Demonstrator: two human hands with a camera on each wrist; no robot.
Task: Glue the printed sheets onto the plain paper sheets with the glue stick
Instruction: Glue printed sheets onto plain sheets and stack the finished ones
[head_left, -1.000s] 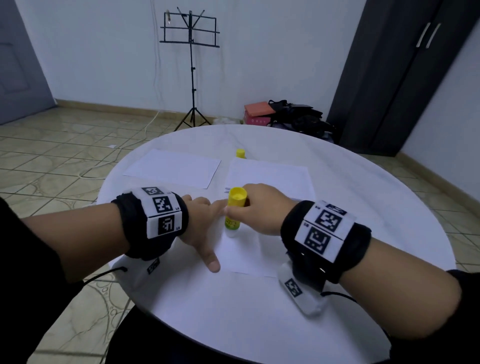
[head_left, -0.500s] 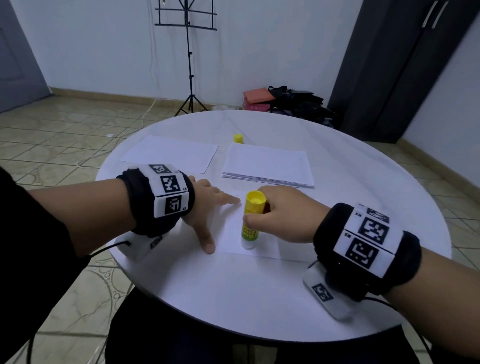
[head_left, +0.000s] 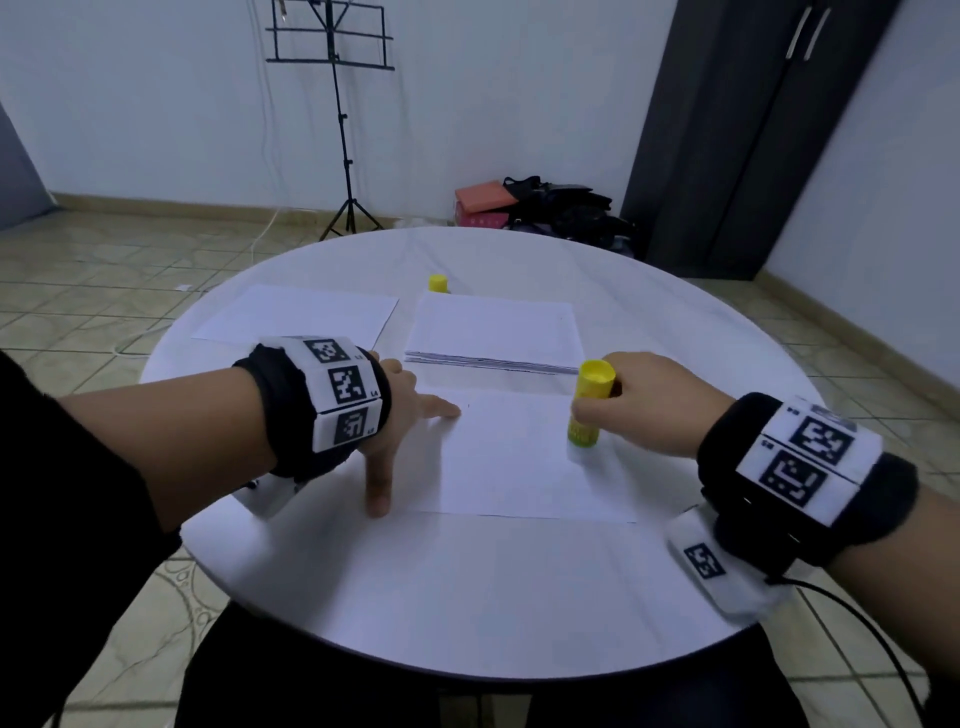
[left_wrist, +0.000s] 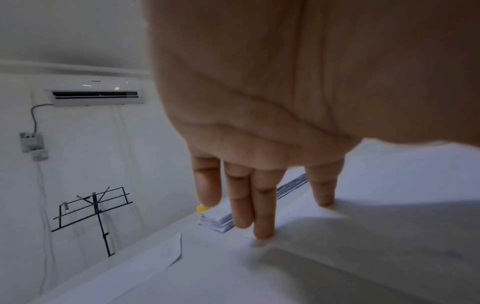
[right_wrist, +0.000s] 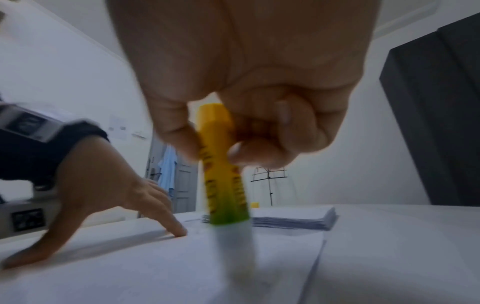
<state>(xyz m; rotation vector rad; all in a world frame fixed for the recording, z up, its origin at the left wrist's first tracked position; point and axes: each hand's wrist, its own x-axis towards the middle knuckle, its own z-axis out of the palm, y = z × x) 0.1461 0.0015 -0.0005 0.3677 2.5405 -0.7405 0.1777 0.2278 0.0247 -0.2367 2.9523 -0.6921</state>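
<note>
A white sheet (head_left: 514, 457) lies flat on the round table in front of me. My right hand (head_left: 631, 410) grips a yellow glue stick (head_left: 589, 410) upright, its white tip pressed on the sheet's right part (right_wrist: 233, 242). My left hand (head_left: 400, 415) lies spread, with straight fingers (left_wrist: 263, 205) pressing the sheet's left edge. Behind the sheet sits a stack of sheets (head_left: 493, 332) with dark print along its edges. A single sheet (head_left: 301, 314) lies at the far left. The yellow cap (head_left: 438, 283) stands behind the stack.
The white round table (head_left: 467, 597) has bare surface near its front edge. Past the table stand a music stand (head_left: 343, 130), bags (head_left: 545, 208) on the tiled floor and a dark wardrobe (head_left: 737, 130).
My right hand has slid the glue stick to the right across the sheet. The left hand stays pressing the sheet's left edge. The head view has shifted.
</note>
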